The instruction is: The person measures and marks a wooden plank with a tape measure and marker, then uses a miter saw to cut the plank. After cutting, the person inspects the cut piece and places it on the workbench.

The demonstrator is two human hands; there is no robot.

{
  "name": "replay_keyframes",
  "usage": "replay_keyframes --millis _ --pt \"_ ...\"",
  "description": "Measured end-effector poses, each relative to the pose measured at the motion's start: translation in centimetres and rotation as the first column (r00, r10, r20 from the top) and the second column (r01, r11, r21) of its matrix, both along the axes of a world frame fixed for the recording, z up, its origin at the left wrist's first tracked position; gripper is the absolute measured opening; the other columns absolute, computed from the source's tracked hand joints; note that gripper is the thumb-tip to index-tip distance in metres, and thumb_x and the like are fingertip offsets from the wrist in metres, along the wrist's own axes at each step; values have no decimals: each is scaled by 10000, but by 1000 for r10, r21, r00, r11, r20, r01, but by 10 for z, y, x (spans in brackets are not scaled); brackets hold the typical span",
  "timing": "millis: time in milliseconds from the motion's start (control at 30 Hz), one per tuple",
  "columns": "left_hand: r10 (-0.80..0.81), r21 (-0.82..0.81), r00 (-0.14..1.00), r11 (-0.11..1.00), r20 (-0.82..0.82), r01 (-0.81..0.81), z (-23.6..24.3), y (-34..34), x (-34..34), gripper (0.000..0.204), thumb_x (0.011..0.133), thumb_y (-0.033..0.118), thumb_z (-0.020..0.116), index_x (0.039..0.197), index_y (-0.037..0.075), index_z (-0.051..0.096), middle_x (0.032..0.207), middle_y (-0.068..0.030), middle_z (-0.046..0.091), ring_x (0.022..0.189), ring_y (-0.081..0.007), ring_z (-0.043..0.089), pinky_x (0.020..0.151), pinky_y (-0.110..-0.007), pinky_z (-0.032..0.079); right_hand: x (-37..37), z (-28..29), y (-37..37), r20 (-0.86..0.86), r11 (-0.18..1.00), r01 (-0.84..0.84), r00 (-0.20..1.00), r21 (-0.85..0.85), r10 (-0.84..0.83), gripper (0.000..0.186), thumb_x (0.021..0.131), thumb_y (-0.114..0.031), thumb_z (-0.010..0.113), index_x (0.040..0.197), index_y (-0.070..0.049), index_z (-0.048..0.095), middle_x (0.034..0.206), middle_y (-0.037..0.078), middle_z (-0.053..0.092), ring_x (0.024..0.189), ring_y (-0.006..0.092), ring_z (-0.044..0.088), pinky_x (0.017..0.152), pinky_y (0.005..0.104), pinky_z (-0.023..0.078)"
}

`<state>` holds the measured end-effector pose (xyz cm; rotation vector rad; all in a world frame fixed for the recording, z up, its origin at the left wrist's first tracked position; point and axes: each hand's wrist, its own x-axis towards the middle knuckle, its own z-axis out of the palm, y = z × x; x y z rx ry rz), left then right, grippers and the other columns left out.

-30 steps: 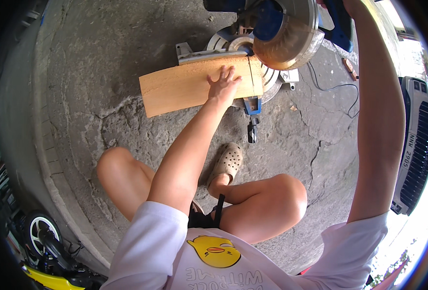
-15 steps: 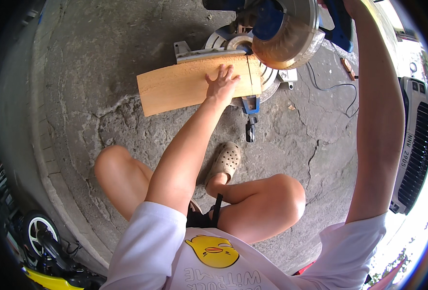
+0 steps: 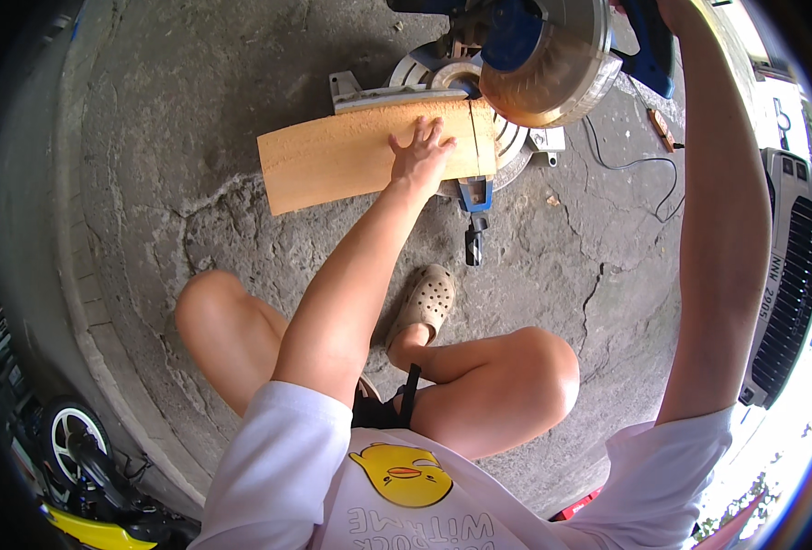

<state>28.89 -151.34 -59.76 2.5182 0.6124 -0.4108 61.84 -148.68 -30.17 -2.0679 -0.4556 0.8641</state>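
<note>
Unmoved left hand (image 3: pixel 419 151) fingers splayed flat on smooth tan board (image 3: pixel 351 160), right hand (image 3: pixel 676 11) grip unclear, round saw guard (image 3: pixel 552 64).

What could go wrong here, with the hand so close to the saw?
1. The left hand lies flat on the wooden board just beside the cut line and the saw blade; a slip could bring the fingers to it.
2. The board's long end overhangs the saw base, so it may tip.
3. The power cord on the concrete could snag.
</note>
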Motion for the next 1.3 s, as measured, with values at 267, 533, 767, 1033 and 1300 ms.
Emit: replay_keyframes --millis 267,533,767,1033,1300 --pt "5 -19 1000 1000 -12 -5 3 0 1 776 795 -74 627 1449 295 432 1628 -33 109 1500 -275 93 1117 -723 163 -3 2 -2 57 999 -30 998 -16 31 471 1010 -370 363 954 50 570 699 184 628 531 261 615 480 378 540" --pt "-6 -11 1000 1000 -21 5 4 -1 2 783 790 -52 646 1455 295 422 1629 -31 102 1501 -274 88 1106 -732 177 -11 6 -1 123 999 -8 992 -35 13 476 1017 -370 363 937 49 575 698 185 631 527 260 620 481 381 546" --pt "-19 13 1000 1000 13 19 -1 -1 1 657 853 36 620 1441 267 440 1625 -32 137 1498 -283 100 1082 -747 190 -9 5 -4 165 999 -34 986 -16 36 481 1015 -358 352 925 57 579 680 176 623 523 260 610 485 385 536" --pt "2 2 1000 1000 21 -2 0 -5 4 723 811 1 649 1444 282 439 1626 -30 127 1499 -275 103 1094 -742 186 0 4 -5 122 1000 -23 992 -19 26 431 1003 -343 395 891 19 602 669 164 627 510 251 609 473 374 538" --pt "12 -6 1000 1000 7 -12 4 -5 5 721 819 -9 645 1442 291 442 1625 -16 130 1498 -265 101 1109 -734 181 96 -19 9 333 1000 -29 942 -7 30 310 984 -287 472 948 -17 621 746 138 628 573 231 593 528 355 521"
